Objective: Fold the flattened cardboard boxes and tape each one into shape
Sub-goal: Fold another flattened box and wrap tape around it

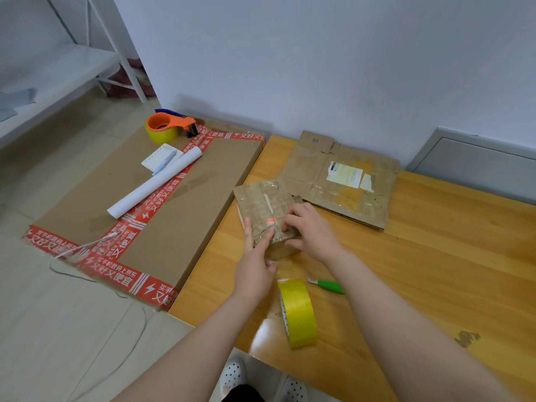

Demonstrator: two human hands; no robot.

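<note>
Near the desk's [435,256] left edge, the right hand [311,229] curls round the small box [265,210] to steady it, while the left hand [255,259] presses straight fingers on its taped top, seemingly bedding the seal.

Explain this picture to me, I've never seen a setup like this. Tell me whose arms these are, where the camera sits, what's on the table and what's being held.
There is no machine here. These are a person's two bare arms, filmed by one wide-angle camera worn on their head and looking forward and down, so the arms reach in from the bottom edge.

On the wooden table lie a flattened cardboard box near the wall, a roll of yellow tape and a green-handled cutter.

Between the hands stands a small cardboard box, already folded up. The left hand presses straight fingers against it. The right hand curls its fingers over the near right corner and holds it.

To the left, a large flat carton carries an orange tape dispenser, a notepad and a rolled white sheet.
</note>
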